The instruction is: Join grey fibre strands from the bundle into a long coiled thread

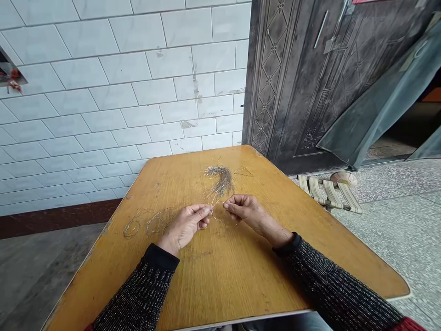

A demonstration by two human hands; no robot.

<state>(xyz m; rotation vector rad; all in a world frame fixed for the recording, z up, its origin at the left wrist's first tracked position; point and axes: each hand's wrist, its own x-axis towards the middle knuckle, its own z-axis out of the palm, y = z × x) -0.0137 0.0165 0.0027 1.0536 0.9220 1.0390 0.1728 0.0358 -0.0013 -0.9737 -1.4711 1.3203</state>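
"Where's the thin, bendy wire loop (214,217)?"

"Between the left hand (186,225) and right hand (250,214). They're apart, both pinching it over the smooth brown table (220,271), near a spiky wire bundle (225,180)."

This looks like a home, beside a doorway (403,131): a dark patterned door (292,92) stands next to a white tiled wall (131,82), a grey-green curtain (382,108) hangs aslant, and a low striped stool (332,194) sits on speckled floor (396,197) near the wooden counter (241,271).
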